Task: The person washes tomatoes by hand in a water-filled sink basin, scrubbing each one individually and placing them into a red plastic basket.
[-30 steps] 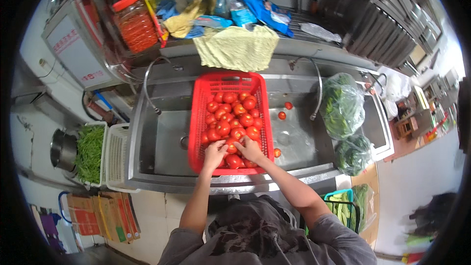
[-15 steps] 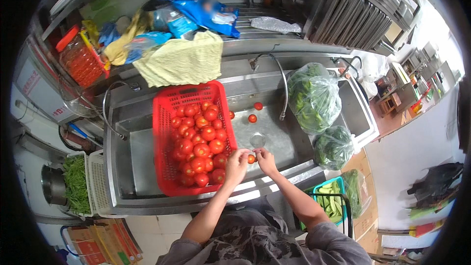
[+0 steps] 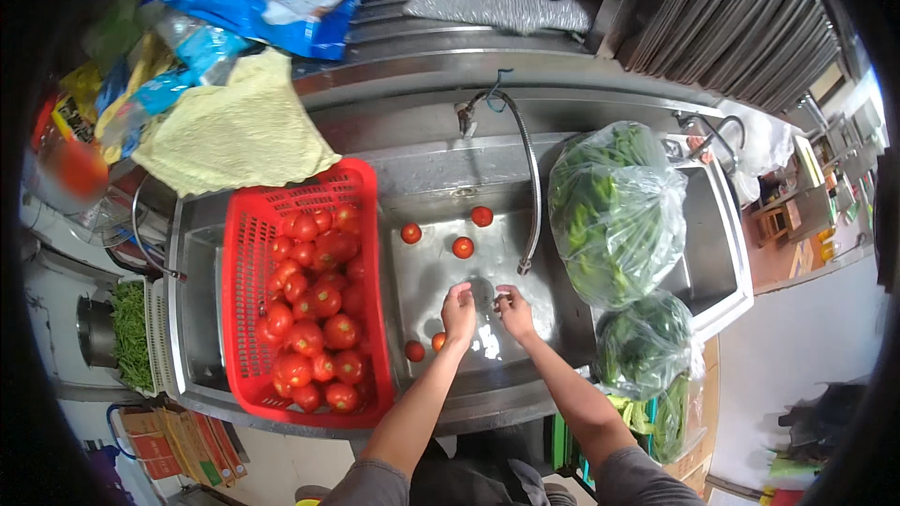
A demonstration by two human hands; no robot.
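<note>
Both my hands are over the middle sink basin [image 3: 553, 328], a short gap apart, with no tomato in them. My left hand [image 3: 459, 315] has its fingers loosely bent and appears empty. My right hand [image 3: 514, 312] has curled fingers with a small dark bit at the tips, too small to name. Several tomatoes lie in the basin: one tomato [image 3: 463, 246] is beyond my hands, another tomato [image 3: 414, 350] close to my left wrist. Left of my hands stands a red plastic basket [image 3: 246, 319], holding many tomatoes [image 3: 307, 338].
A flexible tap hose [image 3: 536, 187] arches over the basin. Bagged green vegetables [image 3: 609, 215] and a smaller bag of greens [image 3: 647, 342] sit on the right. A yellow cloth [image 3: 239, 126] hangs at the back left. Green beans [image 3: 131, 333] fill a crate at far left.
The tomato between my hands has left them, and my hands have come apart over the basin. More tomatoes show in the basin. The view has shifted closer and to the right.
</note>
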